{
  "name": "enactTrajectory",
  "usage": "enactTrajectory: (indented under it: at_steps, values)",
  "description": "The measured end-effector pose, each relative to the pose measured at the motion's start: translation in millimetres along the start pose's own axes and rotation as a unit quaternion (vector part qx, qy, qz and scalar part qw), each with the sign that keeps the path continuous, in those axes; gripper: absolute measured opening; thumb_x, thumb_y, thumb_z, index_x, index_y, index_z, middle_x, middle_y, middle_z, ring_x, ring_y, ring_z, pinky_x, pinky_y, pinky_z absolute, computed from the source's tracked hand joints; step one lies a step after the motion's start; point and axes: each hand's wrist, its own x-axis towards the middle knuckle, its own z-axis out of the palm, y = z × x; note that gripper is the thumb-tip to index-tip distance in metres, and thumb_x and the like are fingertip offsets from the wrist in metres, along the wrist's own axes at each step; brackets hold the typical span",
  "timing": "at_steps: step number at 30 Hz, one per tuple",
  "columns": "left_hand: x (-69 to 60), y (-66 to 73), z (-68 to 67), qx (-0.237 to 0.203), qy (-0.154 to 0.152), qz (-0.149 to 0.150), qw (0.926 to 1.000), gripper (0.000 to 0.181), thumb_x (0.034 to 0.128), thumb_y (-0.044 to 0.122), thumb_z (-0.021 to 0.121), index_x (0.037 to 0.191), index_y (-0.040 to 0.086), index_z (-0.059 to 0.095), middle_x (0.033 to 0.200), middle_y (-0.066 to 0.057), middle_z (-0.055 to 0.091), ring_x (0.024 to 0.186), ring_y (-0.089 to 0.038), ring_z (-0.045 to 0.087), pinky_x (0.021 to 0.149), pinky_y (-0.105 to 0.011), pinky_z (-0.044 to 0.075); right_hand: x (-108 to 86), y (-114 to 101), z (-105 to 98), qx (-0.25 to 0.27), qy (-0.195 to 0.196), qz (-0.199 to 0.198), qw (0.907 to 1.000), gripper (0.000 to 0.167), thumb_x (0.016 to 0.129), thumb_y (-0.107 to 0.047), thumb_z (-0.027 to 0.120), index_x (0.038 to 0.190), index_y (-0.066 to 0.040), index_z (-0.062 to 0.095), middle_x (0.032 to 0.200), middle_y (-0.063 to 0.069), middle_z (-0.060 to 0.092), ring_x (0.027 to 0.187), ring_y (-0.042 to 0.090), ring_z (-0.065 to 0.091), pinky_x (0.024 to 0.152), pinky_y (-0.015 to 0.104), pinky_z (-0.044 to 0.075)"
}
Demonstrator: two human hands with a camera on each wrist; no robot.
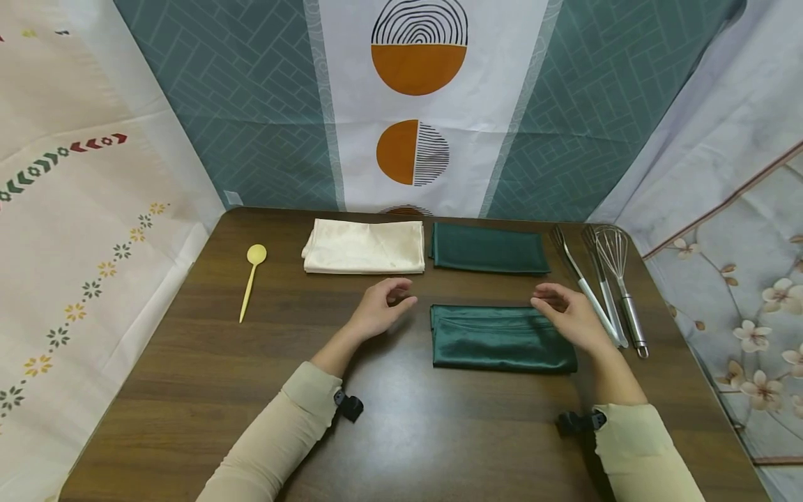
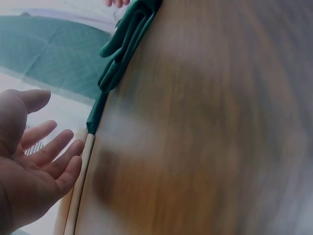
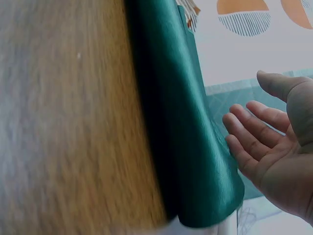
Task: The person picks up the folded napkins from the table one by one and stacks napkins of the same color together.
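A folded dark green satin cloth (image 1: 495,345) lies near the middle of the table. Over its right end is my right hand (image 1: 571,317), fingers loosely bent, holding nothing; in the right wrist view that hand (image 3: 274,142) appears beside the cloth's rounded fold (image 3: 195,122). My left hand (image 1: 379,308) hovers left of the same cloth with relaxed fingers and nothing in them. Just beyond it lies a folded cream cloth (image 1: 364,247). The left wrist view shows the left hand (image 2: 39,161) apart from the green cloth's layered end (image 2: 124,44).
Behind the near cloth lies another folded green cloth (image 1: 489,249). A yellow spoon (image 1: 251,279) rests at the left. Along the right side are a whisk (image 1: 621,286) and two long-handled utensils, one of them a fork-like tool (image 1: 583,282). Curtains surround the wooden table (image 1: 188,390).
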Motion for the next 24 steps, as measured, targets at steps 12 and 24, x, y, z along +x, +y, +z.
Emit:
enactTrajectory:
  at_steps: [12,24]
  values:
    - [3.0,7.6,17.0,-0.012,-0.017,0.006,0.9998,0.043,0.0990,0.020,0.068,0.134,-0.003,0.059,0.130,-0.015,0.064,0.118,-0.029,0.062,0.101,-0.042,0.050,-10.4,21,-17,0.004,0.037,0.016,0.9992,0.037,0.100,-0.015,0.066,0.129,0.008,0.060,0.116,0.026,0.067,0.092,-0.015,0.054,0.081,0.004,0.044]
    - [8.6,9.4,32.2,-0.005,-0.031,0.008,0.9995,0.043,0.0991,0.022,0.068,0.134,-0.003,0.060,0.126,-0.016,0.064,0.116,-0.029,0.061,0.099,-0.040,0.051,-16.7,34,-25,-0.023,0.005,0.041,0.9989,0.044,0.100,-0.020,0.066,0.131,0.010,0.056,0.119,0.031,0.065,0.095,0.001,0.062,0.078,0.007,0.045]
